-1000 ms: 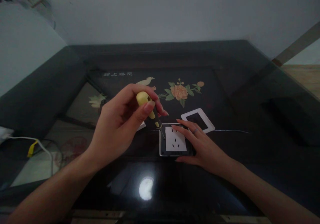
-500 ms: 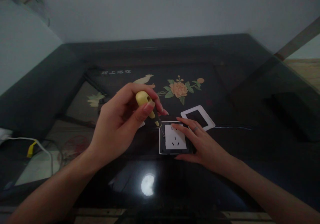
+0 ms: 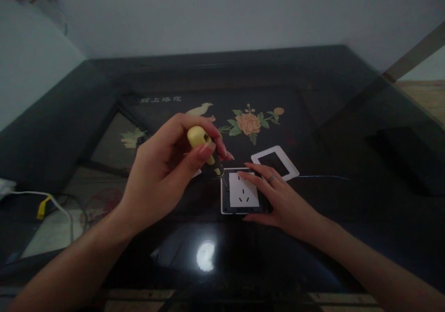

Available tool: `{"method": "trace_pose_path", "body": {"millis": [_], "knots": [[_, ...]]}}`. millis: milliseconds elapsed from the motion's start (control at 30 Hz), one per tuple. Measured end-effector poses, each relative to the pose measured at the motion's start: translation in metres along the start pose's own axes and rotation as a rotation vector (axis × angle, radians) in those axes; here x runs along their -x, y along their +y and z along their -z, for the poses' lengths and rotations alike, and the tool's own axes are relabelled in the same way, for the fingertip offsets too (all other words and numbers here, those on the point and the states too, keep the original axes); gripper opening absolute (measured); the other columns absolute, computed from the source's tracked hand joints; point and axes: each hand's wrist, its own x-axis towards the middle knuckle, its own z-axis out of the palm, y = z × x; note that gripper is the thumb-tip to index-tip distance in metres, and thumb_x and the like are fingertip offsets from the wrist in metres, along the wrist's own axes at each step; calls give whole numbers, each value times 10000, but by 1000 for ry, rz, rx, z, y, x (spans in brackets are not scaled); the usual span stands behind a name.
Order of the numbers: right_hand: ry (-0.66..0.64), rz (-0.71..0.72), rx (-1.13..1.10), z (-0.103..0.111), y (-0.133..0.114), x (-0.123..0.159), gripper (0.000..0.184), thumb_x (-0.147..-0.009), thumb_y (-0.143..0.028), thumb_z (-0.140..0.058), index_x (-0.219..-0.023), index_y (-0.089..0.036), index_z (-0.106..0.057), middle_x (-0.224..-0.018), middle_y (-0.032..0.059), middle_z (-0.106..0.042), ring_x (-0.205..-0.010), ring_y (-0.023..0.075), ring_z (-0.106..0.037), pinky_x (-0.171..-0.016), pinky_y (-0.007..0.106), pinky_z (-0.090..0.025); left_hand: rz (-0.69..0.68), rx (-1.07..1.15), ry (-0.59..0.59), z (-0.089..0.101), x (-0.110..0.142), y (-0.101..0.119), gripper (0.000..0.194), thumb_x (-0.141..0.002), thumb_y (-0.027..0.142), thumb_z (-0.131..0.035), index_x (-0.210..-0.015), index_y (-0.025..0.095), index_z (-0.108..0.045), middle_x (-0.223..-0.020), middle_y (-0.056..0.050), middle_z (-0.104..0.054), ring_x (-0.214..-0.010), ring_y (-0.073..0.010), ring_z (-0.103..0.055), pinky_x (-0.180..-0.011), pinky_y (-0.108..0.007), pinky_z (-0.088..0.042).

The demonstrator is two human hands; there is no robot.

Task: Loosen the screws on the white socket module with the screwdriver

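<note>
My left hand (image 3: pixel 167 177) is closed around a small screwdriver (image 3: pixel 203 147) with a yellow and black handle. Its tip rests on the left side of a white wall socket (image 3: pixel 242 195) that lies flat on the dark glass table (image 3: pixel 313 117). On the socket's right side my right hand (image 3: pixel 278 200) lies with fingers stretched flat, pressing on it. That hand wears a ring. A white square cover frame (image 3: pixel 276 162) lies just behind the right hand's fingers.
A painted flower (image 3: pixel 248 123) and bird decorate the panel under the glass. A white cable with a yellow clip (image 3: pixel 43 206) runs at the left edge. A lamp reflection (image 3: pixel 205 256) shines near the front edge. A dark object (image 3: pixel 406 159) lies at the right.
Both hands, the screwdriver and the socket keep their places; the view has shifted slightly, so everything sits a little higher in the picture.
</note>
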Motion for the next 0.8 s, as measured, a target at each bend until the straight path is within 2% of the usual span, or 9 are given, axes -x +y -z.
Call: {"method": "trace_pose_path", "body": {"millis": [100, 200, 267, 400, 500, 600, 667, 733, 800], "knots": [[2, 1, 3, -1, 1, 0, 786, -756, -345, -766, -1423, -240, -365, -1501, 192, -381, -1399, 378, -358, -1078, 639, -388, -65, -39, -58, 2, 0, 0, 233, -970, 151, -538, -1199, 193, -534, -938, -9, -659, -862, -135, -696, -768, -257, -589], [3, 3, 6, -1, 1, 0, 785, -760, -351, -761, -1427, -260, -359, -1501, 184, -382, -1397, 378, -363, -1073, 650, -387, -115, -71, -125, 6, 1, 0, 234, -965, 109, -524, -1178, 202, -548, -980, -17, -662, -903, -149, -696, -799, -279, -584], [2, 7, 12, 0, 1, 0, 788, -764, -352, -760, -1429, -263, -348, -1501, 178, -378, -1394, 371, -369, -1074, 642, -392, -92, -80, -176, 10, 1, 1, 226, -964, 85, -501, -1152, 186, -578, -1039, -37, -662, -952, -158, -696, -845, -282, -582], [-7, 6, 34, 0, 1, 1, 773, -773, -355, -757, -1421, -228, -357, -1504, 187, -372, -1399, 371, -356, -1087, 622, -391, 36, -21, -273, 18, -2, 10, 466, -931, 45, -505, -1353, 241, -514, -1341, -51, -596, -1161, -195, -653, -966, -300, -565], [-8, 9, 55, -1, 2, 2, 789, -768, -375, -763, -1425, -215, -355, -1506, 187, -369, -1397, 372, -352, -1091, 615, -392, 37, -58, -311, 23, -3, 14, 505, -908, 48, -538, -1373, 246, -530, -1363, -34, -612, -1164, -207, -659, -965, -308, -569], [10, 22, 81, -3, 3, 2, 813, -760, -391, -770, -1432, -222, -344, -1503, 179, -372, -1388, 367, -361, -1084, 603, -407, -131, -258, -269, 23, -3, 6, 502, -876, 52, -629, -1339, 231, -553, -1248, -23, -681, -1001, -161, -719, -877, -278, -609], [17, 26, 92, -3, 3, 3, 817, -763, -404, -765, -1436, -225, -337, -1502, 175, -373, -1386, 366, -360, -1079, 601, -414, -317, -380, -167, 18, -3, -4, 450, -819, 85, -736, -1239, 186, -610, -1101, -21, -720, -913, -142, -709, -820, -258, -608], [19, 29, 96, -3, 3, 3, 818, -767, -416, -759, -1439, -217, -336, -1500, 175, -374, -1383, 367, -360, -1080, 599, -414, -502, -419, -66, 12, -3, -13, 352, -782, 159, -797, -1105, 135, -658, -963, -28, -714, -855, -138, -673, -760, -247, -591], [19, 35, 95, -3, 3, 2, 812, -767, -418, -758, -1436, -206, -349, -1493, 178, -380, -1378, 366, -365, -1084, 597, -410, -578, -440, -34, 7, -3, -14, 301, -796, 214, -793, -1050, 112, -668, -921, -40, -688, -833, -135, -647, -734, -240, -573]]}}
